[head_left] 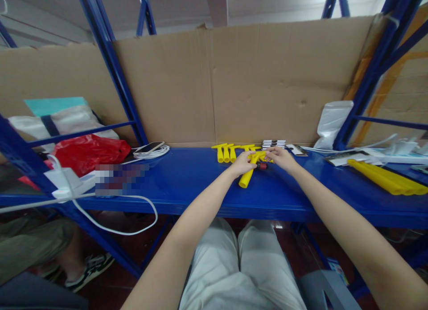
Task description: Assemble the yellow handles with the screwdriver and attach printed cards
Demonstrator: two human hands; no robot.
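Note:
My left hand (243, 165) is closed around a yellow T-shaped plastic tool (246, 178), whose thick round handle slants down toward the front of the blue shelf. At the tool's crosspiece, the fingers of my right hand (281, 159) are pinched together on its right end; they partly hide it. A small dark red and black cylinder (262, 166) lies just below, between the two hands. Behind my left hand, several similar yellow T-shaped tools (226, 154) stand in a row. A small stack of white and black pieces (272, 143) lies behind my right hand.
Long yellow tubes (388, 178) lie at the right, near a white plastic bag (334, 123). At the left are a red bag (90, 153), a phone (151, 147) on a coiled cable, and a white cord (147, 202) drooping over the blue shelf's edge (200, 207). Cardboard (167, 87) backs the shelf.

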